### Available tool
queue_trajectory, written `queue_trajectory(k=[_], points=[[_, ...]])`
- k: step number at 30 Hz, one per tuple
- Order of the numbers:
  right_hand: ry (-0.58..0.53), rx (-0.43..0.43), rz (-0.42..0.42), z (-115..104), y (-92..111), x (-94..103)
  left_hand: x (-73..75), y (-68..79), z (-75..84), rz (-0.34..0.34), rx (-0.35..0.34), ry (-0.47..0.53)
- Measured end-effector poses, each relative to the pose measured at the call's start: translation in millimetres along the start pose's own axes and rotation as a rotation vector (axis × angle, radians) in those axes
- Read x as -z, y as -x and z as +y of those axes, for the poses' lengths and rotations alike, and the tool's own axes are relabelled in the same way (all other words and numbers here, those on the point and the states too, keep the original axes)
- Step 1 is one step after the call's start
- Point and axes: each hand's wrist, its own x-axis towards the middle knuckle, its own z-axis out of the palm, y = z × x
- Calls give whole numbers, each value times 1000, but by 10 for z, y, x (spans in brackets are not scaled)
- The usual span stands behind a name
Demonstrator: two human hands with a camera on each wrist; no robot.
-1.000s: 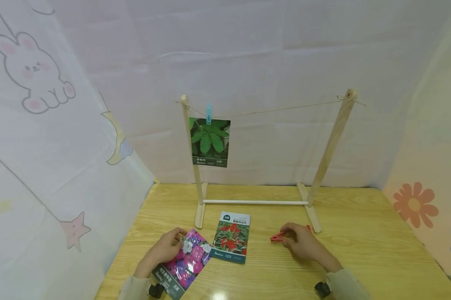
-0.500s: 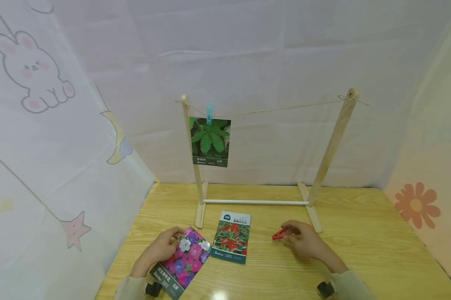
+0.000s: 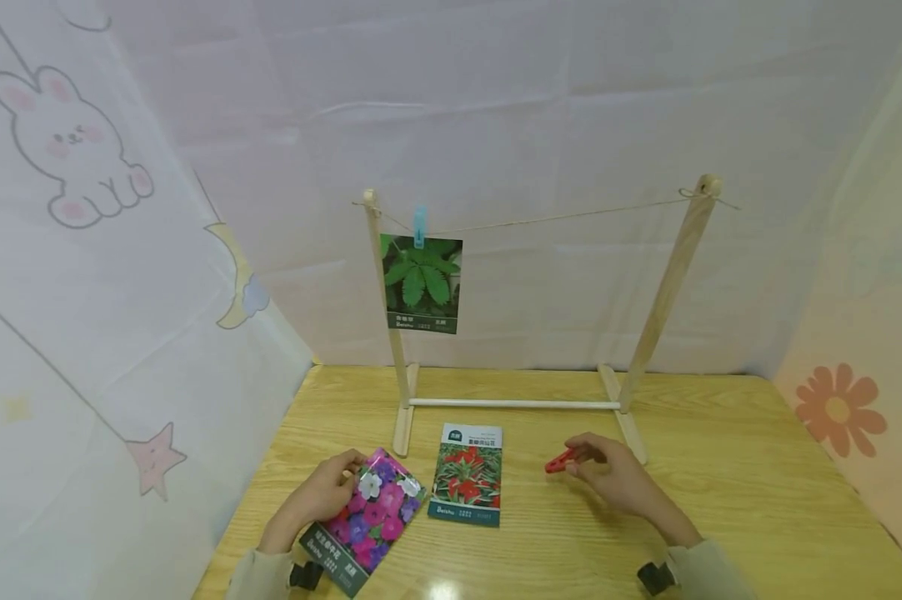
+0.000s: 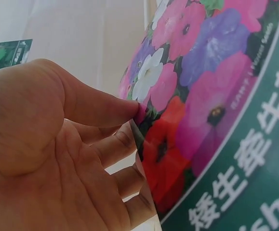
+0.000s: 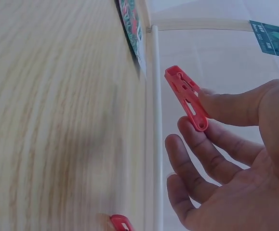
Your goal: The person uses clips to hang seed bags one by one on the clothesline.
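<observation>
My left hand [image 3: 319, 493] pinches the left edge of a seed packet [image 3: 372, 517] with pink, purple and white flowers. In the left wrist view the thumb [image 4: 105, 106] presses on the packet's printed face. Between thumb and fingertips my right hand [image 3: 612, 473] holds a red clothespin [image 3: 559, 461] just above the table. Flat on the table between the hands lies a red-flowered seed packet [image 3: 466, 475]. A green-leaf packet [image 3: 423, 287] hangs from the string, fixed by a light blue clothespin [image 3: 419, 227].
A wooden stand has a left post [image 3: 394, 358], a right post [image 3: 664, 300] and a white bottom rod [image 3: 514, 404]. Thin string [image 3: 548, 219] spans the post tops. A second red clothespin [image 5: 122, 223] lies on the table [image 3: 744, 483]. Printed cloth surrounds the table's back and sides.
The red-flowered packet has turned slightly straighter and now lies a little apart from the packet in my left hand. My right hand has lifted slightly with the red clothespin.
</observation>
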Motion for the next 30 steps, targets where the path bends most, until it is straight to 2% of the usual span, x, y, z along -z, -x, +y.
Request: queue_trajectory(k=[9,18,30], points=[[28,12,76,-42,-14,69,37,-10,78,20,1,-2],[18,16,59,-104,-9,157,70,-17,160,28,-58,-34],[-11,41,74,-184,-15,297,121,-50,329,19,-75,-48]])
